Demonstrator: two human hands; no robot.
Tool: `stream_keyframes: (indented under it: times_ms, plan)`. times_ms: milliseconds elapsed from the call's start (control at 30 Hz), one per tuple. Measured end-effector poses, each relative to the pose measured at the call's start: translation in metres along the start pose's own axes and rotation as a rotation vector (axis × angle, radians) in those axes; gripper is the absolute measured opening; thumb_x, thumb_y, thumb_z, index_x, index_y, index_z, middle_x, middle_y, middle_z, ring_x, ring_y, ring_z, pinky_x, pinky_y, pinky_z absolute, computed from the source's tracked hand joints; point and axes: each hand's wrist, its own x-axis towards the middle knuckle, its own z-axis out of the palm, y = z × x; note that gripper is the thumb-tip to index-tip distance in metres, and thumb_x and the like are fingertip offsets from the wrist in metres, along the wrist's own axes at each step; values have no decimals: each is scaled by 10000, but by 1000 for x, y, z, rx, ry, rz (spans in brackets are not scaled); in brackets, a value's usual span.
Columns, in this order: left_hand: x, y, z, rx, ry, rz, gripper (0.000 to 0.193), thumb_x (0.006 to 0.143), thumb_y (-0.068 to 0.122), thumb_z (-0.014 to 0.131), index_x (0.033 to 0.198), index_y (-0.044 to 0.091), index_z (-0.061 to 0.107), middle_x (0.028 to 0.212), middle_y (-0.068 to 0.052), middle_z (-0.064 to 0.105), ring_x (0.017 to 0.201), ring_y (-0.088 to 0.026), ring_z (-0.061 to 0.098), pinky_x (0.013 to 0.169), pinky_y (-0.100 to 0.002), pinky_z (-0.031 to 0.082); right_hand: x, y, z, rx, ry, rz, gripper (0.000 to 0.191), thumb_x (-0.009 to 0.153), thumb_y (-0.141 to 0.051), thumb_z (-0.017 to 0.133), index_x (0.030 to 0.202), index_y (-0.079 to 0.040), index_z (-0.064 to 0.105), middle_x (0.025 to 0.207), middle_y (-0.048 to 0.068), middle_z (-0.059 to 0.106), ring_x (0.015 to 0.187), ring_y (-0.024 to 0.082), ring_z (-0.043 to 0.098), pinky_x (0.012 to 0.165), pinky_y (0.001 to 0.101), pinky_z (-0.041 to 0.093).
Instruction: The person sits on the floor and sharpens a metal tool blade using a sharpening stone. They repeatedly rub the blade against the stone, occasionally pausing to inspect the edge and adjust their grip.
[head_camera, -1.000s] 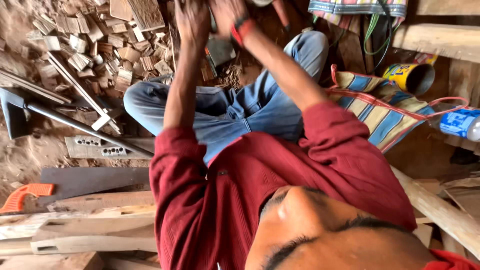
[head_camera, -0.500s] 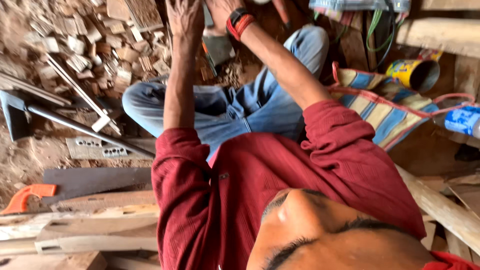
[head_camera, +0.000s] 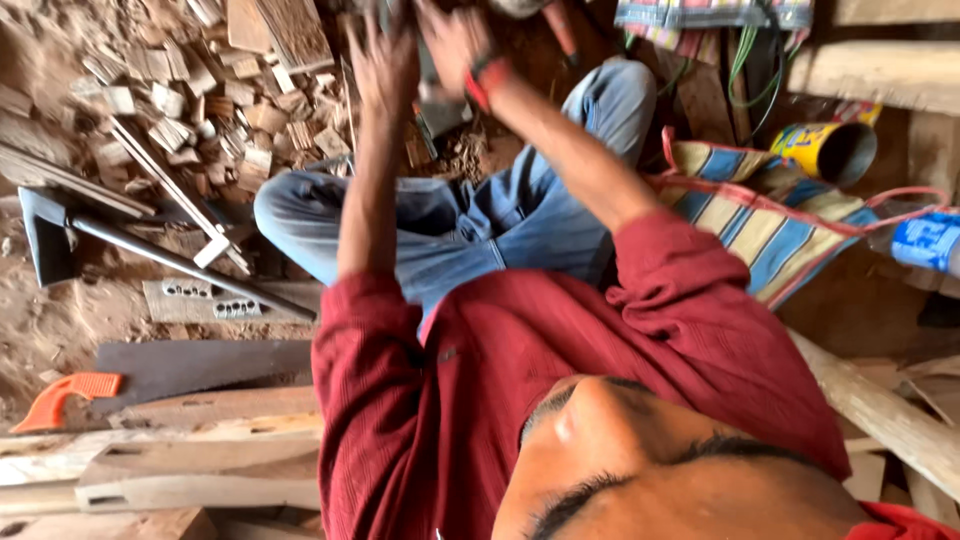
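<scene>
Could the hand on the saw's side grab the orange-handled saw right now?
Probably not without leaning. That hand is stretched far forward over the knees, while the saw lies back beside the person's hip on the sandy ground. Nothing covers its orange handle, though.

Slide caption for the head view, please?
Seated person's left hand and right hand work above a pile of wood offcuts, handsaw nearby.

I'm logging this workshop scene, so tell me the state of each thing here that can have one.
Left hand: raised, fingers spread, blurred.
Right hand: raised, grip unclear.
Yellow can: on its side, mouth open.
Hand saw: lying flat on the ground.
Adze: lying on the ground.
Striped bag: slumped.
</scene>
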Motion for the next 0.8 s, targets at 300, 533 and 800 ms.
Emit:
stream_keyframes:
  times_ms: [300, 533, 800]
  plan:
    - [12, 13, -8, 195, -322, -10, 394, 973, 125, 656, 1348, 15, 612, 1702, -161, 291, 1520, -386, 307, 1214, -681, 244, -8, -2, -3, 73, -301, 10, 1082, 789, -805, 684, 1451, 30, 500, 1735, 215, 91, 814, 349, 660, 809, 472, 522]
    - [-22, 22, -12, 132, 82, 48, 445, 1113, 173, 516, 1542, 57, 532, 1708, -87, 274, 1508, -361, 327, 1260, -663, 203, -45, -13, 2, -105, -134, -107, 1089, 769, -830, 661, 1388, 59, 552, 1679, 190, 187, 906, 329, 644, 765, 453, 514]
    - [29, 4, -14, 205, -205, -3, 586, 873, 121, 579, 1453, 42, 552, 1670, -141, 331, 1435, -364, 355, 1157, -649, 223, 12, 0, -6, 50, -229, 29, 1131, 676, -863, 695, 1391, 9, 608, 1647, 193, 278, 743, 339, 634, 711, 473, 514]
